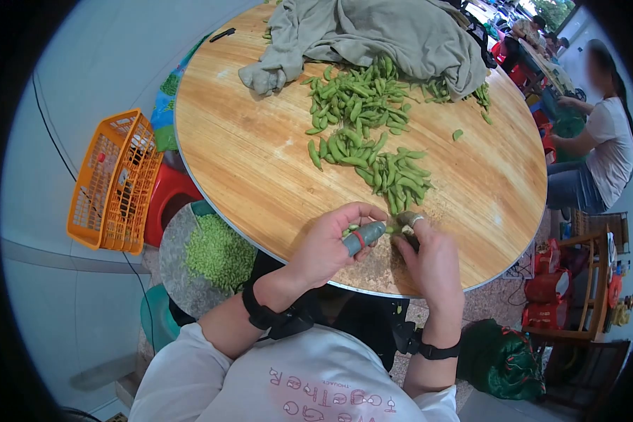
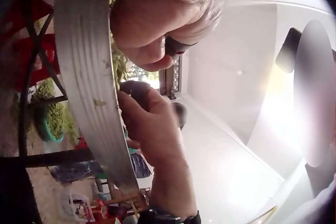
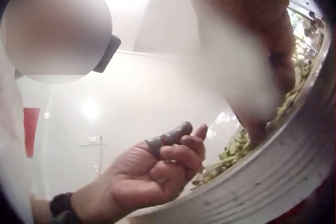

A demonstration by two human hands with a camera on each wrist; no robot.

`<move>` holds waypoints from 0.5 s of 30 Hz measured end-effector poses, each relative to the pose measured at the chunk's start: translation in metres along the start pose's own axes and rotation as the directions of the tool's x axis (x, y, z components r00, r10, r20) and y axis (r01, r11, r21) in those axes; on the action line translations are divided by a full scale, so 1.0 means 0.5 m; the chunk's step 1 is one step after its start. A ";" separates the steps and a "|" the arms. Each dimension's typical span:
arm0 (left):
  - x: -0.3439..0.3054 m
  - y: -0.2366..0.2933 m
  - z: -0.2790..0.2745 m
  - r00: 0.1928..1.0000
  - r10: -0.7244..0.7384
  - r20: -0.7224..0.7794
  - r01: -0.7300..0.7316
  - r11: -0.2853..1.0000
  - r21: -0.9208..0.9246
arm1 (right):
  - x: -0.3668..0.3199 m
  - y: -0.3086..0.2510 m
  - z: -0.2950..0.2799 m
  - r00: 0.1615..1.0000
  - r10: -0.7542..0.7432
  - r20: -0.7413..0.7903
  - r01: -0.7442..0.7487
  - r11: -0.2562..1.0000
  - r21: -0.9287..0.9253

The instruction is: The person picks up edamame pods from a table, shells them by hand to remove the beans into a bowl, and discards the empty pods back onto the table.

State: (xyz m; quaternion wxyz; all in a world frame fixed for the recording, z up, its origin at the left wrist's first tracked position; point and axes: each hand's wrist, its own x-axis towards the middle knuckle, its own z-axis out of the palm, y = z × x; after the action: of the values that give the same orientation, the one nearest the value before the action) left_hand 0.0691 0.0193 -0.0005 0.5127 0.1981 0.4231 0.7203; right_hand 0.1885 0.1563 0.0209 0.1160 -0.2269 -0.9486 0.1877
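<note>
My left hand (image 1: 323,243) is over the table's near edge, its fingers curled round a few green beans (image 1: 351,229). A grey finger cot with a red band (image 1: 362,238) covers its thumb. Just to the right, my right hand (image 1: 432,260) pinches a green soybean pod (image 1: 392,228), whose end shows at the fingertips; another finger cot (image 1: 409,219) is on this hand. Beyond both hands a heap of green soybean pods (image 1: 362,95) stretches across the wooden table (image 1: 246,141). In the right wrist view, the left hand (image 3: 152,174) has its palm turned up.
A grey-green cloth (image 1: 380,32) partly covers the pods at the back. Below the table's left edge, shelled beans (image 1: 218,253) fill a round container. An orange crate (image 1: 112,183) stands over a red stool (image 1: 165,197). A seated person (image 1: 605,141) is at right.
</note>
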 end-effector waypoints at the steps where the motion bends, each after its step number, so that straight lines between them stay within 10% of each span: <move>1: 0.000 -0.003 0.002 1.000 -0.002 -0.001 0.002 1.000 0.002 | 0.001 0.003 0.005 1.000 0.001 0.000 -0.001 1.000 0.003; 7: 0.003 -0.009 0.010 0.999 0.004 -0.044 -0.007 0.997 -0.077 | 0.012 0.022 0.038 0.988 0.023 -0.155 -0.033 0.998 -0.060; 10: 0.003 -0.023 0.006 0.996 0.080 0.027 -0.078 0.995 -0.067 | -0.014 0.009 0.042 0.959 0.089 -0.271 0.057 0.872 0.486; 12: 0.009 -0.034 0.008 0.999 0.035 0.041 -0.031 0.995 -0.096 | -0.034 -0.019 0.022 0.962 0.253 0.099 -0.198 0.404 0.893; 15: 0.006 -0.020 0.022 0.998 0.011 -0.067 -0.014 0.999 -0.044 | -0.056 -0.028 -0.003 0.928 0.200 0.314 -0.355 0.224 0.908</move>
State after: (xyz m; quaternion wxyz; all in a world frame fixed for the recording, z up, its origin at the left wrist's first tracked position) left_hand 0.0817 0.0277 -0.0030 0.4982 0.1649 0.4226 0.7389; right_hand 0.2078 0.1319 0.0241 0.1308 -0.2641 -0.5948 0.7479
